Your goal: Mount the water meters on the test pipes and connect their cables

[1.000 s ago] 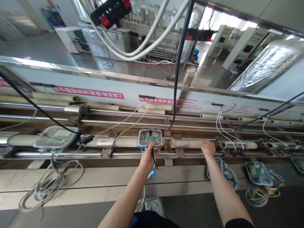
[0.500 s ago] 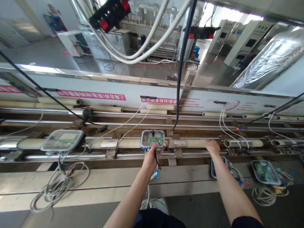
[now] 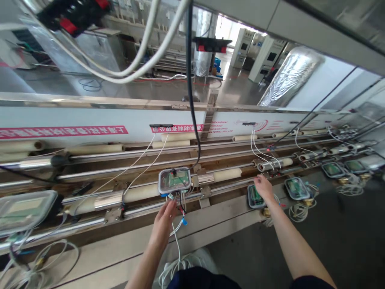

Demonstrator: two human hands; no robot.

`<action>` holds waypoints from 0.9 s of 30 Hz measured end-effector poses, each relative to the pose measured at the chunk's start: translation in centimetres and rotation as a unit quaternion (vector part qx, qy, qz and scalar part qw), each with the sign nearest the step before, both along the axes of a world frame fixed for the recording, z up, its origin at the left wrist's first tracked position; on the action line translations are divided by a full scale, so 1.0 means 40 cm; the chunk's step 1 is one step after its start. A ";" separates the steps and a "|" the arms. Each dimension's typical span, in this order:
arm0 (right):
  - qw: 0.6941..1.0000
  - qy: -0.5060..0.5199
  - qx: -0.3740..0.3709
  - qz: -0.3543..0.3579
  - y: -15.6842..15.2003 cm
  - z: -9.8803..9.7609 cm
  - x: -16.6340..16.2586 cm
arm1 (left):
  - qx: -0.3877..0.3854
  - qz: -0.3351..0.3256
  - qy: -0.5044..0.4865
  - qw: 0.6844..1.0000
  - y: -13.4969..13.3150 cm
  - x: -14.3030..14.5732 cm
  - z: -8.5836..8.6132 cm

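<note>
A clear-lidded box with a green circuit board (image 3: pixel 175 180) rests across the rails near the middle. Just below its front edge is my left hand (image 3: pixel 165 220), off the lid, fingers extended and loosely apart beside the hanging wires (image 3: pixel 182 208). Whether it touches those wires is unclear. My right hand (image 3: pixel 263 188) hovers right of the open end of a cream tube (image 3: pixel 227 175), apart from it. Its fingers are curled together, and anything inside them is hidden. Partly behind that hand lies another circuit-board box (image 3: pixel 254 197).
Metal rails (image 3: pixel 222 190) run across with clamps and tubes. A larger lidded box (image 3: pixel 27 210) sits left, above coiled cables (image 3: pixel 39 261). More boxes (image 3: pixel 296 188) line the right side. A black cable (image 3: pixel 190 80) hangs in front, beside thick white hoses (image 3: pixel 150 62).
The view has swung to the right. My left hand has let go of the circuit-board box and dropped below it. My right hand has moved away from the cream tube's end.
</note>
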State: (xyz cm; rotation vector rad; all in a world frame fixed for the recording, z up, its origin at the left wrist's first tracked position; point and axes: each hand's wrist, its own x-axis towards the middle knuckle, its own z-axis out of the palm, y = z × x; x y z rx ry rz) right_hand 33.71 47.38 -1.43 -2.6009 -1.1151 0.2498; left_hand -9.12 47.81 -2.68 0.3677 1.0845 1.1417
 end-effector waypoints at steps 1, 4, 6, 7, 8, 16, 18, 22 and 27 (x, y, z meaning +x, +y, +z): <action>1.000 -0.003 -0.003 -0.015 -0.040 0.011 0.027 | 0.009 0.012 0.028 0.999 -0.025 -0.020 -0.013; 0.998 -0.005 -0.021 -0.051 -0.139 0.035 0.099 | 0.040 0.021 0.091 0.995 -0.103 -0.058 -0.047; 0.997 0.002 -0.034 -0.062 -0.174 0.038 0.135 | 0.031 0.016 0.107 0.994 -0.149 -0.057 -0.062; 0.997 0.008 -0.039 -0.062 -0.180 0.035 0.150 | 0.024 0.006 0.111 0.993 -0.168 -0.047 -0.067; 0.997 0.015 -0.042 -0.060 -0.180 0.029 0.164 | 0.019 -0.007 0.115 0.993 -0.184 -0.033 -0.070; 0.985 0.145 -0.073 0.050 -0.077 -0.038 0.279 | -0.018 -0.052 0.127 0.990 -0.228 0.244 -0.056; 0.974 0.190 -0.087 0.086 -0.045 -0.052 0.296 | -0.028 -0.048 0.133 0.990 -0.241 0.344 -0.051; 0.952 0.261 -0.091 0.134 0.004 -0.063 0.287 | -0.034 -0.075 0.124 0.989 -0.288 0.540 -0.054; 0.919 0.355 -0.034 0.170 0.006 -0.045 0.270 | -0.029 -0.153 0.101 0.983 -0.338 0.717 -0.055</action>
